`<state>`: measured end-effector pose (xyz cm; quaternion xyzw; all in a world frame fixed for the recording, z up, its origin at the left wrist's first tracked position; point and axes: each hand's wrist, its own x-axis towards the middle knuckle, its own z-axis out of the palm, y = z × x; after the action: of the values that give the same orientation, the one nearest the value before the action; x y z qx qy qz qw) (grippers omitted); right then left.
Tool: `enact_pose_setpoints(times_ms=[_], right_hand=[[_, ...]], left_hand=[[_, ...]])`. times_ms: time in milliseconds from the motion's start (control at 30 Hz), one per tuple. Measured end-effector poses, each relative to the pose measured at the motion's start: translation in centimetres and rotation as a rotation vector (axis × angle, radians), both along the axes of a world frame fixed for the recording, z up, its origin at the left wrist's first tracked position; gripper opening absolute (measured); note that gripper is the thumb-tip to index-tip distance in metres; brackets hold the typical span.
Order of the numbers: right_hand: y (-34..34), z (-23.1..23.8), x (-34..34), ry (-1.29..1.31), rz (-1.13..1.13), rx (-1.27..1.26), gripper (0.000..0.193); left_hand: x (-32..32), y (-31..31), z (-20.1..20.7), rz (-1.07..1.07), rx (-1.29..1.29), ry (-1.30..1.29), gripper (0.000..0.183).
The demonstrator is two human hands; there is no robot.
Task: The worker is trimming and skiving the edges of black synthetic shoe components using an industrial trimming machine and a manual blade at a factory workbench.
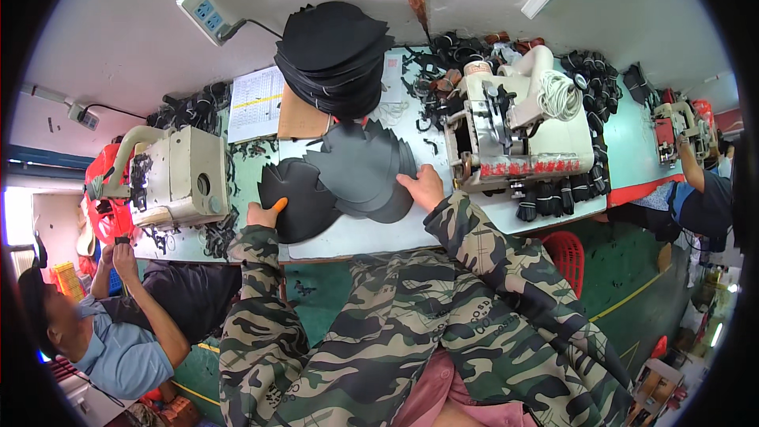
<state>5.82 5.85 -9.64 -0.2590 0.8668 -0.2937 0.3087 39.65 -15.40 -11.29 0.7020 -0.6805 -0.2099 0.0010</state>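
Observation:
Flat black leather-like pieces with notched edges lie fanned out in a pile (365, 170) on the table in front of me. Left of the pile, partly under it, is another rounded black piece (299, 204). My left hand (264, 214) has its left edge between thumb and fingers; an orange cover sits on one fingertip. At the pile's right edge, my right hand (425, 188) closes with the thumb on top and some fingers hidden. A tall stack of similar black pieces (332, 55) stands behind the pile.
A cream machine (545, 138) stands right, another (178, 178) left. Bundled black strips (585, 186) surround the right machine. A printed sheet (254, 107) and a screwdriver (417, 8) are at the back. A co-worker (126, 332) sits left; another (704, 190) works far right.

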Motion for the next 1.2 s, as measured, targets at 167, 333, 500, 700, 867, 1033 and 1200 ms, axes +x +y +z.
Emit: enact_pose_setpoints(times_ms=[167,333,500,700,867,1033,1200], right_hand=[[-3.3,0.6,-2.6,-0.32,-0.11,0.091,0.084],[-4.5,1.8,-0.3,-0.366,0.04,-0.183,0.048],[-5.2,2.7,3.6,-0.24,0.019,-0.362,0.043],[-1.0,15.9,1.1,-0.45,0.118,-0.878,0.041],[1.4,16.5,2.9,-0.989,-0.125,-0.895,0.039],[2.3,-1.5,6.4,-1.007,-0.399,-0.445,0.036],[2.2,-2.0,7.5,-0.964,-0.492,-0.467,0.036]], left_hand=[[1.4,-2.2,-2.0,-0.006,0.01,0.192,0.068],[-0.2,-2.3,-0.2,-0.083,0.188,0.429,0.053],[2.8,-2.9,-1.3,0.001,0.173,0.47,0.046],[-0.6,-1.8,-2.3,-0.25,0.082,0.599,0.07],[-1.0,-0.4,-8.3,-0.254,-0.293,0.201,0.035],[-8.5,4.2,-1.1,-0.198,-0.205,0.1,0.052],[-6.5,8.0,-1.3,-0.21,-0.277,0.177,0.045]])
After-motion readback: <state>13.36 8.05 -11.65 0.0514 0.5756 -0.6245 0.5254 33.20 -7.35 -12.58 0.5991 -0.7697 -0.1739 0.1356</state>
